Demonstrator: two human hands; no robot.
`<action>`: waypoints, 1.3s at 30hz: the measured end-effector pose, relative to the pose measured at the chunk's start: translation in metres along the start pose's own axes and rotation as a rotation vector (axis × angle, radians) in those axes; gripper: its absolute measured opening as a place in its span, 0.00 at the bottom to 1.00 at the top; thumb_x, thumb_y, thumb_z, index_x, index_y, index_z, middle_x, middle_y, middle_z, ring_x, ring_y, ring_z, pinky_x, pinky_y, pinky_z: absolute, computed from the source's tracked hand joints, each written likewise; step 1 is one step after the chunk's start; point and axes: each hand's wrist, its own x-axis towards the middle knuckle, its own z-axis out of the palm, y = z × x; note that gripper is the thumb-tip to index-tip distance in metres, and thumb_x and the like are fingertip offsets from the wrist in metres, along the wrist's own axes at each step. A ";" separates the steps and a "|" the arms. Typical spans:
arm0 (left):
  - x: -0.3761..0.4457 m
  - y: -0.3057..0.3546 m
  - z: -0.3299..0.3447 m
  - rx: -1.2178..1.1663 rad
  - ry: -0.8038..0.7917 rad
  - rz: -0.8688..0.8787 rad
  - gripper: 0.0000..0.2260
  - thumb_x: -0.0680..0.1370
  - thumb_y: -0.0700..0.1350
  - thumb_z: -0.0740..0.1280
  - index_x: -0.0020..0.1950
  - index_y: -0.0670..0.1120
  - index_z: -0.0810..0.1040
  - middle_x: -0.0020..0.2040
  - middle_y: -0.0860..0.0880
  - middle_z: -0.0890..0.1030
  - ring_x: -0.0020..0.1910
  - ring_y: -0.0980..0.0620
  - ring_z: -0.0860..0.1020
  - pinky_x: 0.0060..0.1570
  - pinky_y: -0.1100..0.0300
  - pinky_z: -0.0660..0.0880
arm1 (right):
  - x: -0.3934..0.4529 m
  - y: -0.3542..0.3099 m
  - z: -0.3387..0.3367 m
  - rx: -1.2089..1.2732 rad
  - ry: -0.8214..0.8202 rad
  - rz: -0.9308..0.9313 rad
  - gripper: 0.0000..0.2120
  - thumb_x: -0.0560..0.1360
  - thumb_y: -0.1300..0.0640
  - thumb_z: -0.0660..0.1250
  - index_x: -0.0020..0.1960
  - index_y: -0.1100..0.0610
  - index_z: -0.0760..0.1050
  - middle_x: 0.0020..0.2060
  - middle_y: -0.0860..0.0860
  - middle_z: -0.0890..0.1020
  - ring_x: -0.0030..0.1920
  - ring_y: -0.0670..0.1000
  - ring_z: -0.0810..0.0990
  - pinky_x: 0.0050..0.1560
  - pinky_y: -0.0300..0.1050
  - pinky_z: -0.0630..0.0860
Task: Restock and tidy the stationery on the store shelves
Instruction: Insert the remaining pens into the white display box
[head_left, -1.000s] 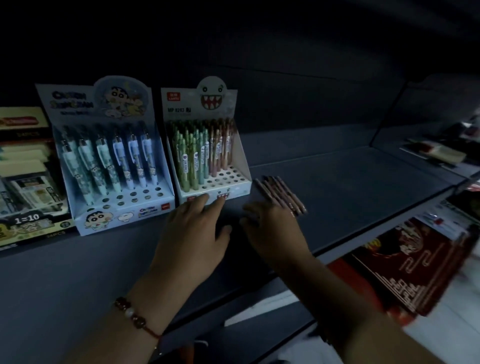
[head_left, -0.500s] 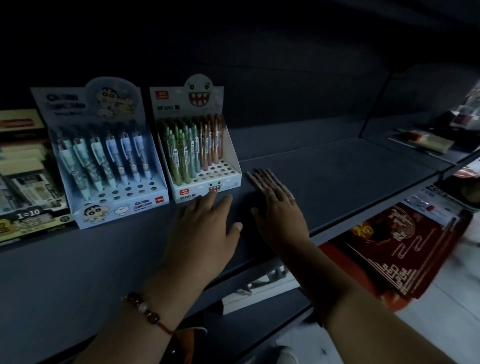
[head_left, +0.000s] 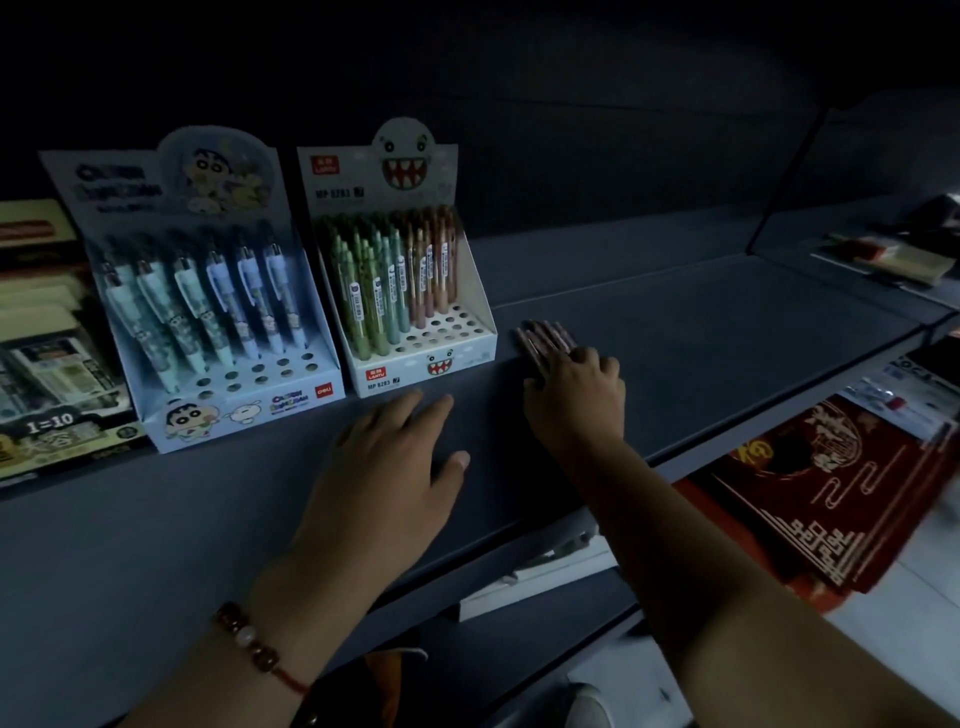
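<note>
A small bunch of pinkish-brown pens (head_left: 545, 340) is lying flat on the dark shelf (head_left: 727, 322), just right of the white monster-face display box (head_left: 415, 291), which is standing upright, holding green, teal and brown pens in its rear holes

Dark grey shelf (head_left: 701, 353) | pale blue pen display box (head_left: 218, 332) — cartoon characters printed | white pen display box (head_left: 415, 358) — toothy monster face; green, teal, pink-brown pens | red booklets (head_left: 831, 493) — gold swirl pattern | red-brown beaded bracelet (head_left: 254, 647)
</note>
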 end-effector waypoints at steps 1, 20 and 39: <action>0.000 -0.002 0.000 -0.007 0.003 0.000 0.26 0.81 0.58 0.56 0.78 0.55 0.57 0.78 0.55 0.59 0.75 0.52 0.57 0.71 0.56 0.58 | 0.001 0.000 0.000 -0.003 -0.004 -0.005 0.22 0.80 0.50 0.58 0.71 0.58 0.68 0.66 0.58 0.71 0.65 0.59 0.67 0.62 0.52 0.65; -0.005 -0.010 -0.004 -0.078 0.000 -0.046 0.26 0.81 0.57 0.58 0.78 0.53 0.59 0.76 0.54 0.62 0.74 0.51 0.60 0.71 0.53 0.61 | 0.004 -0.005 -0.020 0.067 -0.166 0.161 0.25 0.80 0.54 0.58 0.73 0.65 0.62 0.67 0.62 0.68 0.66 0.62 0.69 0.63 0.53 0.69; -0.033 0.007 -0.017 -0.413 -0.067 -0.159 0.24 0.79 0.55 0.64 0.75 0.54 0.66 0.73 0.53 0.68 0.70 0.53 0.67 0.67 0.55 0.66 | -0.055 -0.006 -0.042 0.201 -0.466 -0.118 0.13 0.80 0.58 0.57 0.60 0.61 0.74 0.55 0.60 0.79 0.53 0.59 0.79 0.47 0.44 0.70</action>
